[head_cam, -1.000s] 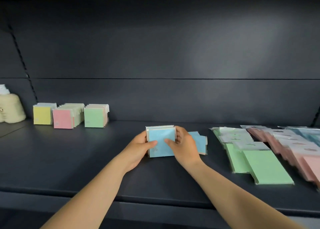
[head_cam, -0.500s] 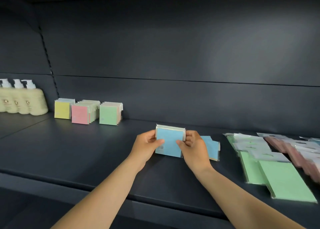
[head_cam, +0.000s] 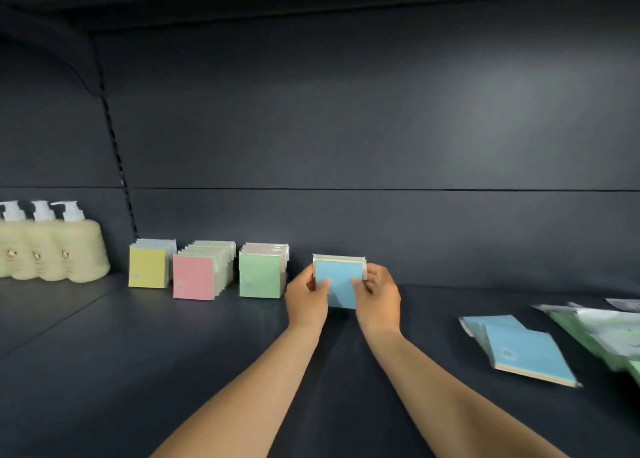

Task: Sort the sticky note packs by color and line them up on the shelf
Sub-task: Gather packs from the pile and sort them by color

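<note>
1. Both hands hold a stack of blue sticky note packs [head_cam: 337, 284] upright near the back of the shelf [head_cam: 173, 371], blue face toward the camera. The left hand [head_cam: 306, 298] grips the stack's left edge with its thumb across the front face; the right hand [head_cam: 379, 295] grips the right edge, fingers curled round it.

2. Change since one second ago: the blue stack has travelled leftward along the shelf and toward the back wall. It was then held near the middle of the shelf, just beside the loose blue packs; it now stands just right of the green row [head_cam: 261, 272], with a narrow gap between them.

3. Whether the stack's lower edge touches the shelf cannot be told; the hands cover it.

4. The sorted rows stand against the back wall at the left part of the shelf: yellow row [head_cam: 149, 265], pink row [head_cam: 194, 279], then the green row. Their order matches the earlier frames.

5. The remaining loose blue packs [head_cam: 523, 350] lie flat toward the right end of the shelf, now well apart from the held stack.

6. Loose green packs [head_cam: 602, 333] lie at the right edge of the view, blurred. The pink packs seen there earlier are out of frame.

7. Three cream pump bottles [head_cam: 52, 253] stand at the far left, on the adjoining shelf section; one second ago only one showed.
</note>
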### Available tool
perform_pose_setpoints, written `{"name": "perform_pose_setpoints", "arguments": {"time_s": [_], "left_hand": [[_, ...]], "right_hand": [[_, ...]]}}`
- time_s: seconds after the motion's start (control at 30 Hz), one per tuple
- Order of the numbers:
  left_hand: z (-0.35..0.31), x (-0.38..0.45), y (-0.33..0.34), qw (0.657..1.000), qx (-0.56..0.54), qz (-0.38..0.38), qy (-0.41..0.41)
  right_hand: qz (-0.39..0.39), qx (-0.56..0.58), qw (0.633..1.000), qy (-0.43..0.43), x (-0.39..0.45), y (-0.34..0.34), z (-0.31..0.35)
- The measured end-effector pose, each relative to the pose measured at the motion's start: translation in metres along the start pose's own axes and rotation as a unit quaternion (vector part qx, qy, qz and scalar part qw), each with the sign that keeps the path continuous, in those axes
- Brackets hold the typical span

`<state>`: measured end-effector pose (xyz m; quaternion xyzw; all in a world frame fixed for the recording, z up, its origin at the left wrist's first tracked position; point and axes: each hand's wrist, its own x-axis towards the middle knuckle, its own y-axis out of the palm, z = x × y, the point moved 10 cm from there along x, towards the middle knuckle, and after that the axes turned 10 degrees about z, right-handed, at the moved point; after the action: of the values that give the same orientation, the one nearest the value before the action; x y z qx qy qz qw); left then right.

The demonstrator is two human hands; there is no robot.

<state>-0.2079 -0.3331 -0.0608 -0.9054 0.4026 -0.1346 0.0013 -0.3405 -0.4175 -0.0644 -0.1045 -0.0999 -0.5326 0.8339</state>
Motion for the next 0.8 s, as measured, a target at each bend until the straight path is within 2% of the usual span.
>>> {"name": "perform_pose_setpoints", "arguments": {"time_s": [0.33, 0.57, 0.8], "left_hand": [[0.041, 0.07, 0.006, 0.999, 0.029, 0.013, -0.006], [0.046, 0.074, 0.0, 0.998, 0.039, -0.029, -0.027], [0.048, 0.073, -0.001, 0.999, 0.012, -0.033, -0.041]], "right_hand": [[-0.014, -0.059, 0.998, 0.029, 0.061, 0.011, -0.031], [0.002, -0.08, 0.996, 0.024, 0.068, 0.018, -0.028], [-0.002, -0.091, 0.995, 0.026, 0.068, 0.017, -0.029]]}}
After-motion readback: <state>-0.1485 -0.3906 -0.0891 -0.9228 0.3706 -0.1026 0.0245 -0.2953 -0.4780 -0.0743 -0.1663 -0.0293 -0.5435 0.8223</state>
